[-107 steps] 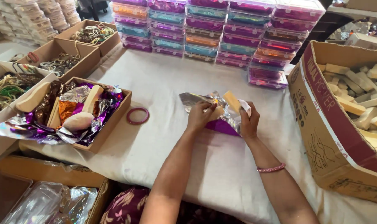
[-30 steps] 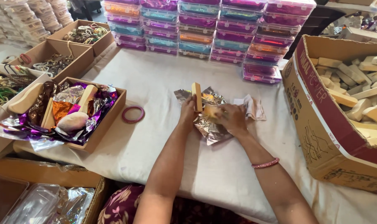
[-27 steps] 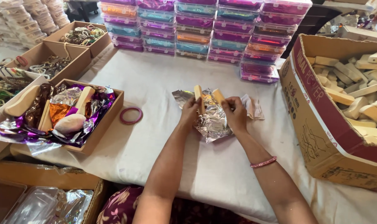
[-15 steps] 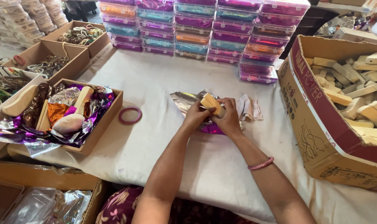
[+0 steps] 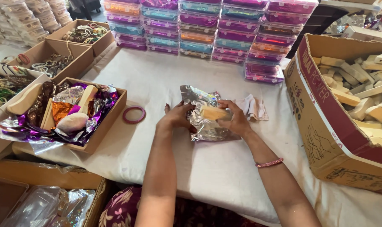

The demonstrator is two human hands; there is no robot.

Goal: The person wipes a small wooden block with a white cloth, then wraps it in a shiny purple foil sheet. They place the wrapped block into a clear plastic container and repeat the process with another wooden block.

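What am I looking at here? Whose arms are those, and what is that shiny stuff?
The camera sits on a person's head and looks down, so those are their own arms. The left hand presses on a sheet of shiny foil lying on a white cloth table. The right hand holds a small wooden block on the foil. A pink bangle lies nearby. A big cardboard box on the right holds more blocks, and colourful plastic boxes are stacked behind.

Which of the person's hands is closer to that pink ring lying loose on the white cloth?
The left. The left hand rests on the crinkled silver foil sheet, just right of the pink ring. The right hand holds the pale wooden block farther right, beyond the foil.
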